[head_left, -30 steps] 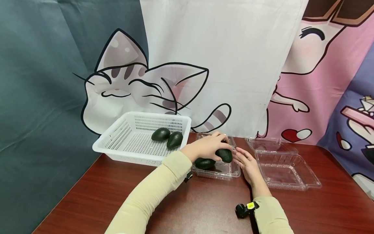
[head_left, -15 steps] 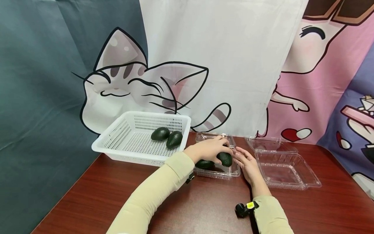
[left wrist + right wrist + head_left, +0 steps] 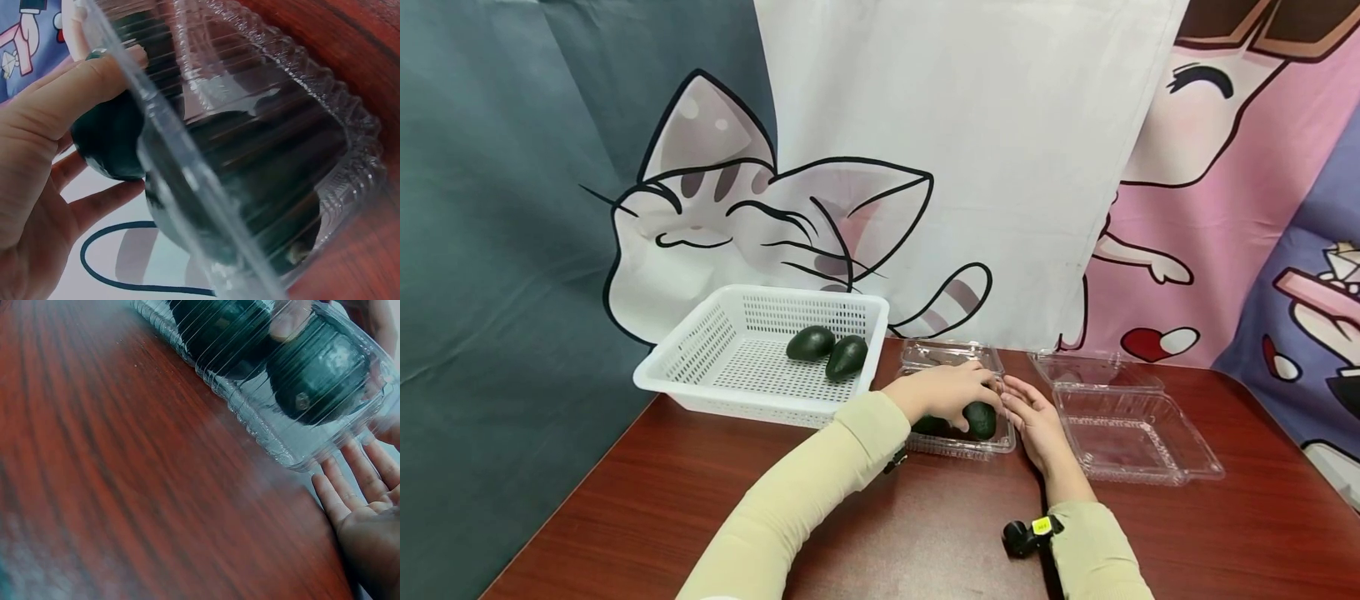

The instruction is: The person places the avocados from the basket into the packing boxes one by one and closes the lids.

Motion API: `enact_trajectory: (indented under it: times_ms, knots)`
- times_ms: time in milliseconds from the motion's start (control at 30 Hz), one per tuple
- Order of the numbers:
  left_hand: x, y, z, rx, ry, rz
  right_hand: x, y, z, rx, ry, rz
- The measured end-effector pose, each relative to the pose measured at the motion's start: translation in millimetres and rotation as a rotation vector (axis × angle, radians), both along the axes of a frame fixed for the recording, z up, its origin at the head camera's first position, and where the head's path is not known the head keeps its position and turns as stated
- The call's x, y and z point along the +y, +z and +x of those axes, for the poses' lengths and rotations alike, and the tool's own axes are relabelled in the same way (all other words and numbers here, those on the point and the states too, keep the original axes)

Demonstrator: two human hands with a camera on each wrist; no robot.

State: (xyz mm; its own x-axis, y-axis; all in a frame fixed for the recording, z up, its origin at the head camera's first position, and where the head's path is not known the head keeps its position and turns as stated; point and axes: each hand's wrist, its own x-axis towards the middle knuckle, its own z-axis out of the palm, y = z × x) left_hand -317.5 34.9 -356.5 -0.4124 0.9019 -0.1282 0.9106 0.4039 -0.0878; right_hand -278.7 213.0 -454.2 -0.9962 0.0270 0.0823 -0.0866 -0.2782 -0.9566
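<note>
My left hand (image 3: 946,395) reaches into a clear plastic clamshell box (image 3: 962,452), fingers and thumb round a dark green avocado (image 3: 981,422). In the right wrist view, this avocado (image 3: 322,372) shows through the box's clear wall, low inside it. A second avocado (image 3: 244,187) lies beside it, seen through the plastic in the left wrist view and partly covered by my hand in the head view. My right hand (image 3: 1036,423) is at the box's right side, its extended fingers (image 3: 359,469) right at the wall. The box's lid (image 3: 951,354) is folded back.
A white perforated basket (image 3: 700,393) stands at the left, with two avocados (image 3: 829,350) at its right end. To the right, another clear clamshell box (image 3: 1138,442) lies with its lid back. A printed curtain (image 3: 1000,167) hangs behind the brown table (image 3: 940,533).
My left hand has lowered the avocado into the right part of the clamshell box, moving slightly right and down. My right hand has stayed at the box's side.
</note>
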Motion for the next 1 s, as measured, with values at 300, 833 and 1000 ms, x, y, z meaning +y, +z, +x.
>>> enact_trajectory:
  times_ms: [300,833,1000]
  knots:
    - [2.2,-3.2,-0.3,-0.043,-0.055,0.014,0.3,-0.1,-0.8,-0.004,-0.009,-0.007]
    - [3.8,-9.1,-2.6,-0.076,-0.125,0.010,2.5,-8.9,-2.8,0.126,0.029,-0.046]
    - [3.3,-12.9,-4.5,-0.097,-0.138,0.048,0.5,-2.8,-1.7,0.031,-0.006,-0.024]
